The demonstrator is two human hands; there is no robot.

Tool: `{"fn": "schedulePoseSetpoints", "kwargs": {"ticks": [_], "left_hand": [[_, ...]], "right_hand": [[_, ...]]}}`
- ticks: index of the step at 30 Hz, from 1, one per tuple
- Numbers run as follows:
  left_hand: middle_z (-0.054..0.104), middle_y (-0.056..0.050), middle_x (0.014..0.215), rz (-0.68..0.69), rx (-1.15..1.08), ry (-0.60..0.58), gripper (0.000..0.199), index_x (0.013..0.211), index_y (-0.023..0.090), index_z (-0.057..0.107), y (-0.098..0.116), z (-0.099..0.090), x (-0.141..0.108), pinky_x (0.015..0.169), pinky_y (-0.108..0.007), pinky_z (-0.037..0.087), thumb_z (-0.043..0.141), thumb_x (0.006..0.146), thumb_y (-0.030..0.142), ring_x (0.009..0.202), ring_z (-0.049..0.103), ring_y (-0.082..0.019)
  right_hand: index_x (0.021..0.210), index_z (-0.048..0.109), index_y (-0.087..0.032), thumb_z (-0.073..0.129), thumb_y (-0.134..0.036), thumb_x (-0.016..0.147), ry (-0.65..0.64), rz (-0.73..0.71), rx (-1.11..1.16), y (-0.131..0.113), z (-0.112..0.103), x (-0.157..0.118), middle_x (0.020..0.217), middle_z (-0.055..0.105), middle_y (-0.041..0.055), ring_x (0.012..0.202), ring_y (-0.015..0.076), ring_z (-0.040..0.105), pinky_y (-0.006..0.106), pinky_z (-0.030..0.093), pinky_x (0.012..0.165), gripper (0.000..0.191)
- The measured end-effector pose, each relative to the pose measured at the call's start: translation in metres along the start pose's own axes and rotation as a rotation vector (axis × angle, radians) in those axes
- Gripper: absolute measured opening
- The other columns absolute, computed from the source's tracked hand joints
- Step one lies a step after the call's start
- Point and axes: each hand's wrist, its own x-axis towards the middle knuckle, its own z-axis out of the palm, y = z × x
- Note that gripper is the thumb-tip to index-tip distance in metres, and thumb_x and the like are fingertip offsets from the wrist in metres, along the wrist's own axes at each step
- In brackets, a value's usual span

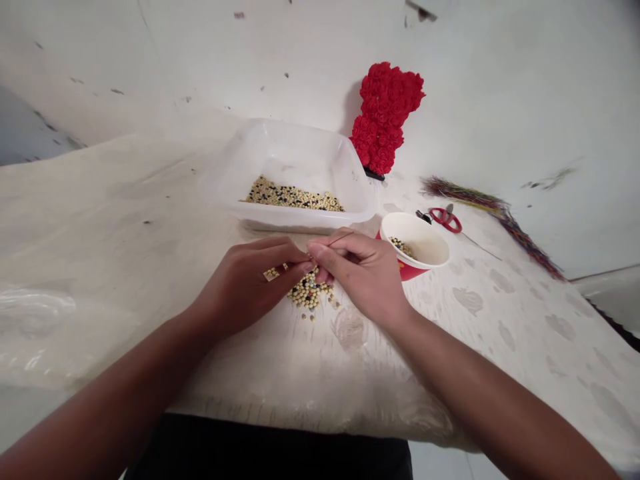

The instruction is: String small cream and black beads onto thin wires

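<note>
My left hand (250, 283) and my right hand (363, 270) meet fingertip to fingertip over a small pile of beads (306, 298), mostly cream with some dark ones. Thumb and forefinger of my left hand are pinched on something too small to make out. A thin dark strand (341, 238) shows at the fingers of my right hand, which are closed on it. The fingers hide part of the pile. Just behind my hands is a white plastic tub (305, 215) with more beads (293, 196) in it.
A red and white paper cup (415, 270) with some beads stands right of my right hand. Beyond it lie red-handled scissors (446, 220) and a long bundle of coloured strands (500, 212). A red flower figure (383, 120) stands against the wall. Patterned plastic covers the table (150, 267).
</note>
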Motion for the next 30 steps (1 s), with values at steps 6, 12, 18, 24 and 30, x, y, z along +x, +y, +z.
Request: {"fn": "schedulePoseSetpoints", "kwargs": {"ticks": [6, 12, 18, 24, 30], "left_hand": [[0.069, 0.0, 0.079, 0.052, 0.058, 0.037, 0.013, 0.083, 0.02, 0.07, -0.004, -0.001, 0.001, 0.07, -0.026, 0.048, 0.063, 0.092, 0.026, 0.07, 0.062, -0.012], [0.07, -0.001, 0.083, 0.12, 0.038, 0.008, 0.008, 0.085, 0.02, 0.07, -0.007, -0.003, -0.001, 0.071, -0.026, 0.048, 0.064, 0.091, 0.022, 0.075, 0.063, -0.013], [0.071, -0.001, 0.089, -0.037, 0.049, 0.094, 0.01, 0.092, 0.02, 0.069, -0.003, -0.009, 0.0, 0.076, -0.028, 0.049, 0.06, 0.093, 0.026, 0.082, 0.064, -0.015], [0.07, -0.001, 0.085, -0.109, 0.08, 0.113, 0.022, 0.09, 0.02, 0.07, -0.004, -0.009, 0.001, 0.076, -0.031, 0.049, 0.052, 0.096, 0.031, 0.081, 0.064, -0.016], [0.072, 0.0, 0.084, -0.148, 0.113, 0.138, 0.018, 0.089, 0.021, 0.071, -0.007, -0.009, 0.002, 0.072, -0.028, 0.049, 0.054, 0.094, 0.028, 0.08, 0.066, -0.015]], "right_hand": [[0.067, 0.069, -0.018, 0.057, -0.041, 0.096, -0.032, -0.069, -0.346, 0.0, -0.016, 0.002, 0.062, 0.067, -0.0002, 0.056, 0.0102, 0.058, 0.025, 0.045, 0.055, 0.04], [0.06, 0.052, -0.018, 0.057, -0.032, 0.096, -0.007, -0.271, -0.54, -0.006, -0.021, 0.005, 0.062, 0.058, -0.001, 0.058, 0.0096, 0.048, 0.026, 0.037, 0.057, 0.04], [0.069, 0.057, -0.018, 0.054, -0.031, 0.098, 0.035, -0.261, -0.614, -0.016, -0.029, 0.0, 0.062, 0.055, -0.0015, 0.057, 0.0099, 0.047, 0.025, 0.036, 0.057, 0.032], [0.073, 0.058, -0.017, 0.052, -0.032, 0.098, -0.059, -0.271, -0.776, 0.004, -0.037, -0.002, 0.066, 0.058, -0.0004, 0.058, 0.0104, 0.048, 0.026, 0.034, 0.056, 0.03], [0.076, 0.06, -0.016, 0.046, -0.033, 0.101, -0.12, -0.318, -0.908, 0.013, -0.036, -0.004, 0.072, 0.061, 0.0021, 0.061, 0.0117, 0.049, 0.027, 0.03, 0.056, 0.033]]}}
